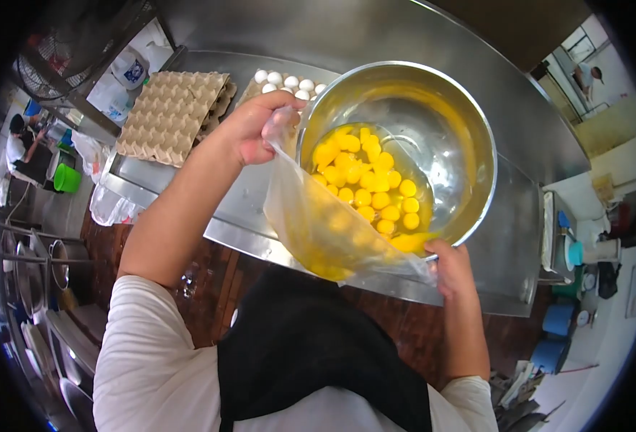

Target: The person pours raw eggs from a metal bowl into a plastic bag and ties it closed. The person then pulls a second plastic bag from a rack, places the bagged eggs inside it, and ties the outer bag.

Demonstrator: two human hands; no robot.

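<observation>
My left hand [257, 128] is closed on the upper edge of a clear plastic bag [293, 216], beside the left rim of a large steel bowl [469, 137]. At the bowl's lower right rim, my right hand [450, 268] pinches the other end of the bag's edge. The bag hangs stretched between both hands along the near side of the bowl, with yellow liquid showing inside it. Raw egg yolks [363, 176] and clear egg white lie in the bowl. A yellow streak runs near my right hand, at the bag's mouth.
Stacked cardboard egg trays [174, 115] stand on the steel counter [239, 209] at left. White eggs [288, 83] sit in a tray behind the bowl. Plastic jugs [127, 70] are at the back left. Other people work far left and far right.
</observation>
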